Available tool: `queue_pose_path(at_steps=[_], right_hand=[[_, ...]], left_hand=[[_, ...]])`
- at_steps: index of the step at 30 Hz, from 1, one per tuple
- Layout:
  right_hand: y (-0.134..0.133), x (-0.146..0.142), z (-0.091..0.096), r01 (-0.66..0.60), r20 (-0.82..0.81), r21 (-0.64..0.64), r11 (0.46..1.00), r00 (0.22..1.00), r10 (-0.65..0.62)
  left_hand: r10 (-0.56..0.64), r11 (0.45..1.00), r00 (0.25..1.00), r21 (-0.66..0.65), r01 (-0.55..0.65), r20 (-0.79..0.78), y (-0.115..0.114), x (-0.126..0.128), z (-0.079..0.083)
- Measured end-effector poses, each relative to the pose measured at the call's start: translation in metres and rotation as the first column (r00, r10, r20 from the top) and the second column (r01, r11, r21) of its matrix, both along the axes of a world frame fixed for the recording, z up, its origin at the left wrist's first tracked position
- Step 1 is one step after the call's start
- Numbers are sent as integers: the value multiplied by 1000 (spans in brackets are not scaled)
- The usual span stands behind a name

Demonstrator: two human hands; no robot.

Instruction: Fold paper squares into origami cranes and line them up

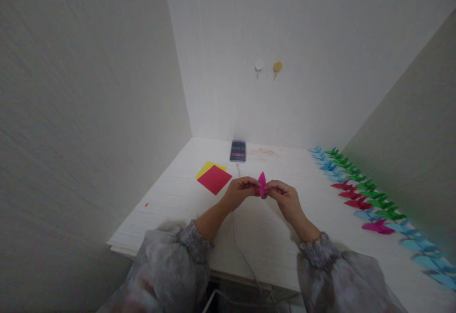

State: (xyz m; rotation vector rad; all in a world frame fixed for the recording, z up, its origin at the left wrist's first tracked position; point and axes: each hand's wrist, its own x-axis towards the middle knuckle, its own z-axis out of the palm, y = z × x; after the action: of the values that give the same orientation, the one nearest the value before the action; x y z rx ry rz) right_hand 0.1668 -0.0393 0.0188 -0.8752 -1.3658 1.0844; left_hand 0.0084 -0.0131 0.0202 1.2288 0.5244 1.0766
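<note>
A small folded piece of magenta paper [262, 184] is held upright above the white table, pinched from both sides. My left hand [241, 191] closes its fingertips on the paper's left side; a ring shows on one finger. From the right, my right hand [285, 196] pinches the other side between thumb and fingers. The lower fingers of both hands are curled and partly hidden. Left of my left hand lie a red paper square [214, 180] and, partly under it, a yellow one [206, 167].
Rows of folded paper cranes in green [370, 194], blue, red and magenta line the table's right side. A phone [238, 151] lies near the back wall, its white cable [235, 237] running over the front edge. Two hooks [277, 67] hang on the wall. An orange scrap [146, 204] lies left.
</note>
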Motion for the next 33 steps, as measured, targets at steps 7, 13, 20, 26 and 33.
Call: queue_pose_path(at_steps=[7, 13, 20, 26, 33], right_hand=[[-3, -3, 8, -16, 81, 60, 998, 997, 11], [-6, -6, 13, -14, 138, 97, 995, 990, 0], [-3, -8, 8, 44, 86, 67, 997, 995, -50], [-3, -10, 8, 9, 13, 22, 1000, 1000, -10], [-4, -13, 9, 59, -13, 29, 998, 998, -58]], left_hand=[[70, 997, 996, -28, -71, -46, -1, 0, 3], [120, 992, 991, 40, -118, -55, 2, 2, -1], [97, 994, 995, 47, -98, 23, 2, 2, 1], [84, 996, 996, 6, -84, 41, 2, 3, 0], [92, 995, 993, -37, -90, 75, 1, 5, -1]])
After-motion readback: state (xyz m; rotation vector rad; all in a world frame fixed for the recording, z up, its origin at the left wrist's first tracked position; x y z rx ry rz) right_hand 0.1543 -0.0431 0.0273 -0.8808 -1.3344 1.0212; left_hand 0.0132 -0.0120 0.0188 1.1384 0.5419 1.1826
